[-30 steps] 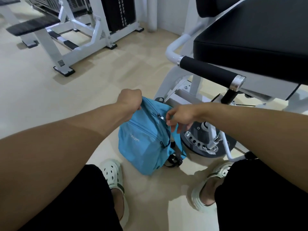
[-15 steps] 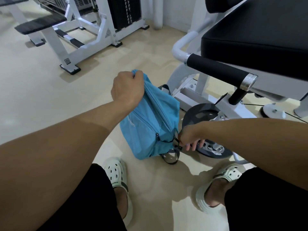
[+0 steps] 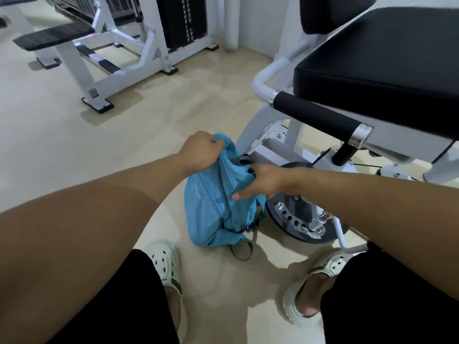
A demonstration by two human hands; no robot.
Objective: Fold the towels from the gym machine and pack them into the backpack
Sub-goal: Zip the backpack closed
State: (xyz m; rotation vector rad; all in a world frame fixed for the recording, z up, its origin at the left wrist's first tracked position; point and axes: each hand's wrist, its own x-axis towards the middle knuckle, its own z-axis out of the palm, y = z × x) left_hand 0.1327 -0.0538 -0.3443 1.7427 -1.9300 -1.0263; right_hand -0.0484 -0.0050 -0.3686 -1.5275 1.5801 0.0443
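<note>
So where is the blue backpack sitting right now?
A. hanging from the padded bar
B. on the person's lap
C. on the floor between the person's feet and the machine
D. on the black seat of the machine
C: the blue backpack stands on the floor, its top gripped by the left hand, beside the machine's round base plate.

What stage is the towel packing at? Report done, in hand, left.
Done, apparently: no towel shows on the black seat or the floor, and the blue backpack looks filled, though its inside is hidden. In hand: the left hand grips the backpack's top, while the right hand rests on its upper side near the zipper. Left: perhaps finishing the zip; I cannot tell whether it is closed.
</note>
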